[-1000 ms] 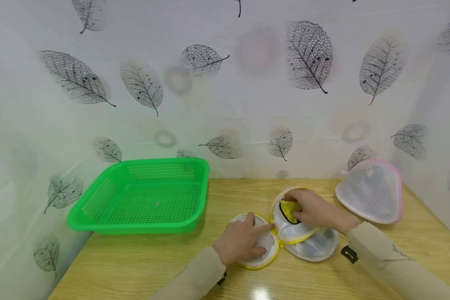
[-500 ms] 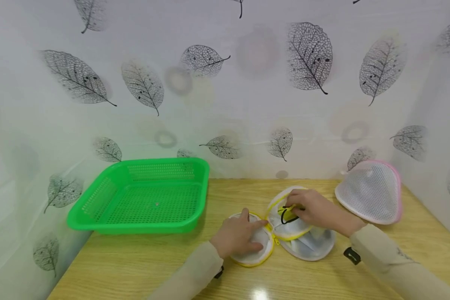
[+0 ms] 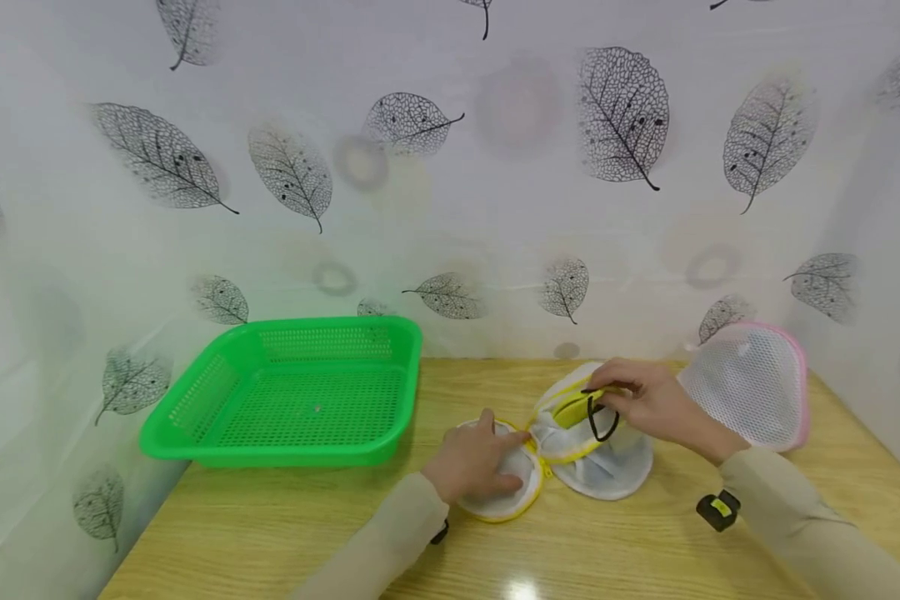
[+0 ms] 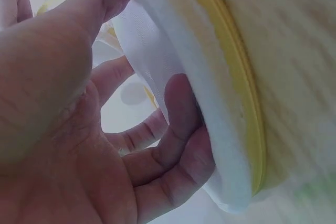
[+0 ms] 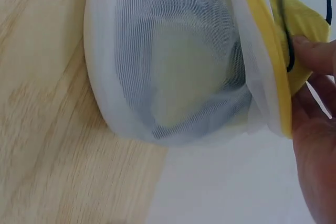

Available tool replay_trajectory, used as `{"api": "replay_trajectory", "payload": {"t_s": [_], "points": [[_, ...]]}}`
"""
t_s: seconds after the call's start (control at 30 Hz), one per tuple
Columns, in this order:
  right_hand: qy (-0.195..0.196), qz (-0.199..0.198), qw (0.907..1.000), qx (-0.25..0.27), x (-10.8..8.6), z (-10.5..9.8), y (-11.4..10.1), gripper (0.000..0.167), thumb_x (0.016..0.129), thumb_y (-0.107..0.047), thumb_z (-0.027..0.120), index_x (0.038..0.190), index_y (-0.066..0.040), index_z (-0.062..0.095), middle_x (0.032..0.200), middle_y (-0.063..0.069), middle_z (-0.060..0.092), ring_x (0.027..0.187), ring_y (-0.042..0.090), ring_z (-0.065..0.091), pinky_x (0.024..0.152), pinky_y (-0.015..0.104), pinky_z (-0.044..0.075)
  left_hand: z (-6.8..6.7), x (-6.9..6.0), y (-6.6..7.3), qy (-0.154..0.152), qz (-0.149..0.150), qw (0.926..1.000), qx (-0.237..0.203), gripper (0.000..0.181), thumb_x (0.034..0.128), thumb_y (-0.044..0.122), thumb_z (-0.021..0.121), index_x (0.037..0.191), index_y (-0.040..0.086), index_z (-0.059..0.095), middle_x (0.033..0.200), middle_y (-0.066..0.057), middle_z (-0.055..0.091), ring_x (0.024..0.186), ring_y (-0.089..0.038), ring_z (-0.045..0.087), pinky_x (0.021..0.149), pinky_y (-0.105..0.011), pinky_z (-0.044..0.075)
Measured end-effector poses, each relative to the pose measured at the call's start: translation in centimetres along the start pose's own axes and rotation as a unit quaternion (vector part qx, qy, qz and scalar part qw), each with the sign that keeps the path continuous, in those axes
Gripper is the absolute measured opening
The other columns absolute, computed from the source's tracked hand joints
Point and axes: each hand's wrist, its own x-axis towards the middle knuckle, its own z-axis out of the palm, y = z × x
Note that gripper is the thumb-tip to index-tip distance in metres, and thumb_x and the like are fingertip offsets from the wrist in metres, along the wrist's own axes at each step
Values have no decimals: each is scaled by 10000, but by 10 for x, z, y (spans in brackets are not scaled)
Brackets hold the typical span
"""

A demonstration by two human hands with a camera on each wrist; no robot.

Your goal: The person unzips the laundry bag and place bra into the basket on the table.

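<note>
Right hand (image 3: 648,404) pinches black-corded yellow cloth (image 3: 570,412) partly inside white mesh bag (image 3: 611,473); left hand (image 3: 475,463) spread.

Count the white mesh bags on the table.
2: the yellow-trimmed white mesh bag, touched by the left hand, and the pink-trimmed white mesh bag, at the far right. More may be hidden inside them.

A: Beyond the right hand (image 3: 648,404)?
B: Pale sheeting (image 3: 435,208), printed with dark skeletal leaves (image 3: 622,117), rising on both sides too.
A: Beneath it?
B: Light wood-grain surface (image 3: 285,533).
A: On the near side of the left hand (image 3: 474,467)?
B: One bright glare spot (image 3: 522,589) on that surface.
</note>
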Motion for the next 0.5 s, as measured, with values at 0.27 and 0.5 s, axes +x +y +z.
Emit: {"api": "replay_trajectory", "payload": {"t_s": [0.27,0.5], "points": [[-426,-1013,9819,-1546,-1,0,-12,351,682,98,834,951,-93,714,957,-5,708,827,96,664,715,213,557,1,8,-5,-2,-133,9999,-6,644,901,583,691,1497,445,488,1182,-98,555,796,-205,622,699,-378,543],[-1102,-614,9611,-2457,0,6,-29,196,836,-166,836,908,-135,656,849,-69,616,715,17,529,585,216,483,-1,6,1,279,-9,9979,-589,590,954,327,689,1511,352,498,1234,-87,591,703,-185,580,598,-296,501]]}}
